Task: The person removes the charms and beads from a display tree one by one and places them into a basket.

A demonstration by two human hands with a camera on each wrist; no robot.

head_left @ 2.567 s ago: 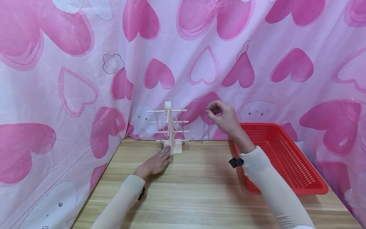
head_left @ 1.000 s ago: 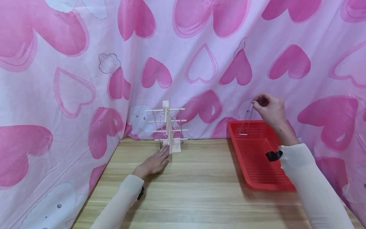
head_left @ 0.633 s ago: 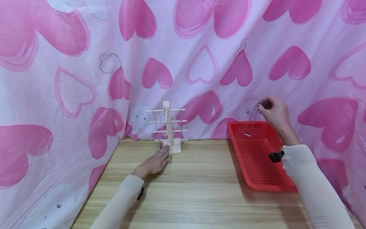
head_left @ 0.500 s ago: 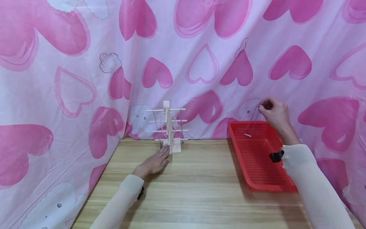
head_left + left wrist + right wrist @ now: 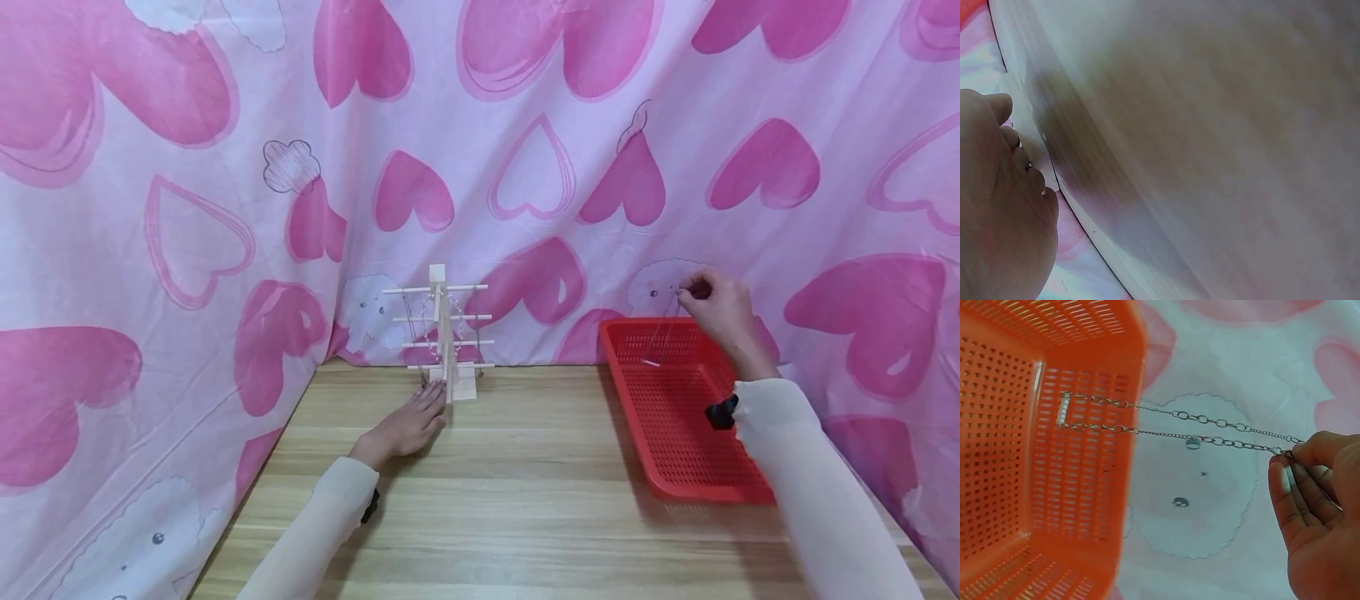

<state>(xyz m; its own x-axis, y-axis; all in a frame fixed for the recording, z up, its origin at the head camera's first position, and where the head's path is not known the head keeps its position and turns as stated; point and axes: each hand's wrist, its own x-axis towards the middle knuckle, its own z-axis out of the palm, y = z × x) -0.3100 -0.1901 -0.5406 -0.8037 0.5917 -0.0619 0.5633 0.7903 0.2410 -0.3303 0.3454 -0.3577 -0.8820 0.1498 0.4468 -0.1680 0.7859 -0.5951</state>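
My right hand (image 5: 718, 307) pinches a silver chain necklace (image 5: 1210, 422) by its top end, between thumb and fingers. The necklace hangs as a long loop, and its short white beaded bar (image 5: 1064, 409) dangles inside the red plastic basket (image 5: 626, 417). My left hand (image 5: 405, 425) lies with straight fingers on the base of a wooden jewelry stand (image 5: 446, 333). A beaded necklace hangs at the middle of the stand, and thin chains hang from its pegs on both sides. In the left wrist view, the left hand (image 5: 1004, 200) shows at the left edge.
The wooden table (image 5: 525, 483) runs between the stand and the basket. A pink and white heart-print curtain (image 5: 525, 167) closes off the back and the sides, right behind the stand and the basket.
My right hand has carried the necklace from beside the stand to the right, over the basket, then lowered it slightly. My left hand has stayed at the stand's base.
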